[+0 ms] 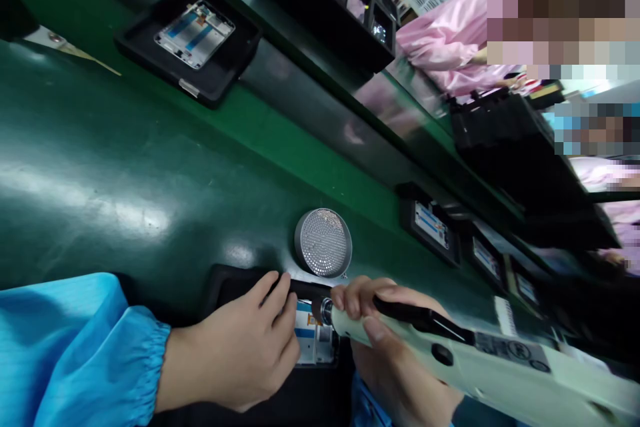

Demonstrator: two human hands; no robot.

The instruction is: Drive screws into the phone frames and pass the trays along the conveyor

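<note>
My right hand (pixel 400 367) is wrapped round a pale green electric screwdriver (pixel 450 350) with a black lever. Its metal nose points left, over a partly assembled phone (pixel 320 350) with blue strips; whether the tip touches the phone I cannot tell. The phone lies in a black tray (pixel 223 280). My left hand (pixel 240 347) lies palm down across the phone's left side, fingers stretched out and covering part of it. Just beyond the tray stands a round grey perforated dish (pixel 324 243) with small shiny bits, likely screws, in its holes.
Another phone in a black tray (pixel 187 73) sits on the belt at the upper left. Tweezers (pixel 70 47) lie at the far left. More trayed phones (pixel 431 223) line the right. Black bins (pixel 325 7) stand on the rail, with people in pink sleeves (pixel 445 33) opposite.
</note>
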